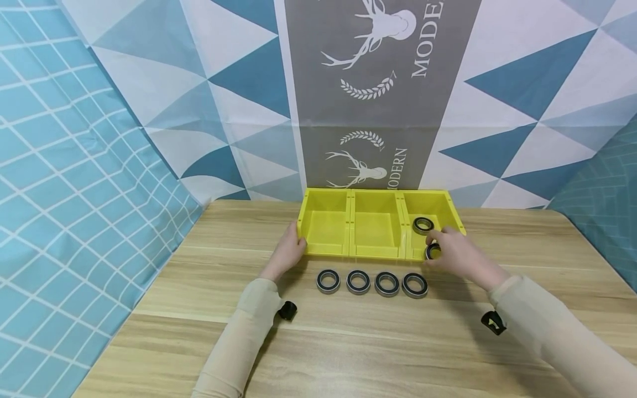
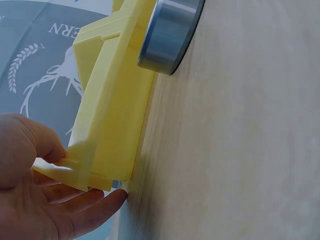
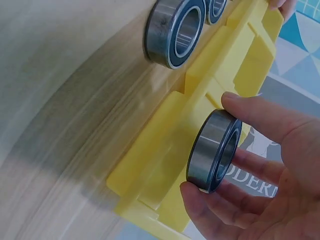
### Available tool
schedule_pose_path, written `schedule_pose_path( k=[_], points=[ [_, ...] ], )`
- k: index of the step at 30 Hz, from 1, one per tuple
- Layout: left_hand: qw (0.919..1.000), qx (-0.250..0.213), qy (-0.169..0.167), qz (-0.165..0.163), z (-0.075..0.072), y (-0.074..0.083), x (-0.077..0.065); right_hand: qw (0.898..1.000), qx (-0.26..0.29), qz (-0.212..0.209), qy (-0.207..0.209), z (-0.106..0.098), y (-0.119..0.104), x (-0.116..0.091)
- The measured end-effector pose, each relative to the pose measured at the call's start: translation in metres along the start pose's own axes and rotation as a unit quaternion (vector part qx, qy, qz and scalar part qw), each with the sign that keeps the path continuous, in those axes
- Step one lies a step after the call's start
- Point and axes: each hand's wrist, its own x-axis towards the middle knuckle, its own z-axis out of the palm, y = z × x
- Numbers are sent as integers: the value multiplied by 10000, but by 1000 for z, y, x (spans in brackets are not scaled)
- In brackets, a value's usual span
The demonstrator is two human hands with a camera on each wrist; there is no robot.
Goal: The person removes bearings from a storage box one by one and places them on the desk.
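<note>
A yellow bin with three compartments stands at the back of the table. My left hand grips its left end wall, the thumb on one side of the wall and fingers on the other in the left wrist view. Between the thumb and fingers of my right hand is a ball bearing, tilted on edge over the front of the right compartment. Another bearing lies inside that compartment, behind the held one. The left and middle compartments show bare yellow floors.
Several bearings lie flat in a row on the wooden table before the bin, from the leftmost bearing to the rightmost bearing. A patterned cloth hangs right behind the bin. Blue checked cloth borders the left side.
</note>
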Motion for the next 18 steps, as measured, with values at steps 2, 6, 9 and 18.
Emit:
schedule_pose_path(
  k=[2,6,9,18],
  points=[
    [10000,-3,2,0,0,0,0,10000,6,-3,-2,0,0,-2],
    [10000,-7,8,37,0,1,0,10000,-40,-13,-5,2,0,-7],
    [10000,-39,12,75,0,1,0,10000,-16,10,-48,4,1,-12],
    [10000,-50,-8,73,0,-1,-1,9995,146,-177,-214,15,3,-25]
  ],
)
